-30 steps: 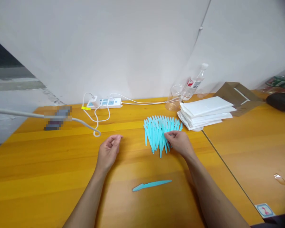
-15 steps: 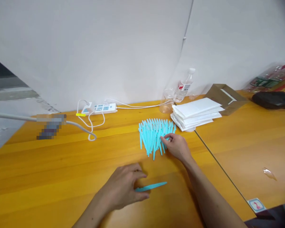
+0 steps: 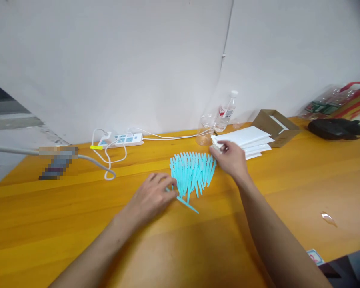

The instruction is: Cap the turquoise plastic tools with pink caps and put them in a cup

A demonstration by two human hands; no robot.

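Observation:
A dense row of slim turquoise tapered sticks [image 3: 190,172] lies side by side on the wooden table, with some overlapping. My left hand [image 3: 154,196] is at the row's lower left, thumb and fingers closed on one loose turquoise stick [image 3: 188,205]. Its thin end points down to the right, and the rest is partly covered by my fingers. My right hand [image 3: 232,160] is at the row's upper right, against the near left corner of a stack of white flat packets [image 3: 243,136]. Its fingers are curled, and what lies between them is hidden.
A clear plastic cup [image 3: 204,130] and a water bottle [image 3: 226,112] stand by the wall. Right of the packets are an open brown box [image 3: 276,130] and a black pouch [image 3: 337,129]. A power strip [image 3: 129,139] with white cables and a cable-mounted phone-like object [image 3: 57,164] are to the left.
My left hand has moved up to the row with the loose stick, which has turned to point down-right. My right hand has gone up from the row's right side to the packets.

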